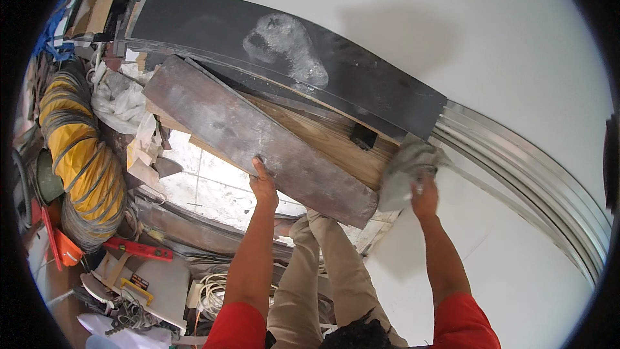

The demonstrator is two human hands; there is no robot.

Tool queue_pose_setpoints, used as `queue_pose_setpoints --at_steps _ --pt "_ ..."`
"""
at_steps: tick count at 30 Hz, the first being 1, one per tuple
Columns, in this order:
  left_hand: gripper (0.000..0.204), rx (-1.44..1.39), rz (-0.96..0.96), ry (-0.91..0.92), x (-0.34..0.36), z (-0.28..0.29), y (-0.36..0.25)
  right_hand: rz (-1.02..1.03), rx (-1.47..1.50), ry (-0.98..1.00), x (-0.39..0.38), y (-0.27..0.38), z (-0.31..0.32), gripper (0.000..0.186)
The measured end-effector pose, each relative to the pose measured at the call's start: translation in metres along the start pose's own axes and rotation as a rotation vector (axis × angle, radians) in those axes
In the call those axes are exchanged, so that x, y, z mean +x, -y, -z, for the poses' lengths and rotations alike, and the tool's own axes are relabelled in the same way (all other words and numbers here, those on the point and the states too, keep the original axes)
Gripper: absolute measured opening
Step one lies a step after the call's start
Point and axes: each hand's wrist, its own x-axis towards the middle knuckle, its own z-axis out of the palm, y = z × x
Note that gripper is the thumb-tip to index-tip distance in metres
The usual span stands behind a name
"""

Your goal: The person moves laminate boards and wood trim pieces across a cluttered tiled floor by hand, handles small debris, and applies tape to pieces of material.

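The fingers (258, 167) of the left hand (263, 184) lie nearly flat, curled only a little, pressed against the lower edge of one long dark board (258, 137); they steady it rather than wrap around it. The fingers (420, 189) of the right hand (424, 197) are closed on one grey rag (408, 165), which bunches above the knuckles and rests against the end of the stack, just right of the dark board's lower end.

That dark board is the landmark here. It runs on a slant from upper left to lower right, worn and mottled. Directly behind it lie lighter wooden planks (342, 145) (their number cannot be told, since they overlap), and above those sits one broad black panel (284, 58) with a pale smudged patch near its middle. To the right of the board's lower end, a bundle of silvery metal strips (536, 174) curves away across the white wall (504, 39).

Below the board, a dusty tiled floor (213, 187) shows through, and the person's two legs in tan trousers (323, 271) stand there; two red sleeves (462, 323) sit at the bottom edge.

Left of the board stands one yellow ribbed duct hose (81, 155), coiled with dark wire rings. Between the hose and the board lie crumpled white sheeting and paper scraps (126, 106). Lower left of the board lie one red spirit level (139, 249), one orange tool (64, 249) and a coil of pale cable (213, 294).
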Motion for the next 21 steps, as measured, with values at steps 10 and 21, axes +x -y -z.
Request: queue_pose_setpoints --at_steps 10,21 --pt "0.111 -0.02 0.026 0.012 -0.001 0.007 -0.004 -0.479 0.327 0.154 0.112 0.202 -0.057 0.092" --pt "0.101 -0.231 0.135 0.126 -0.028 -0.007 -0.025 -0.203 0.321 0.041 0.024 0.11 -0.015 0.105"
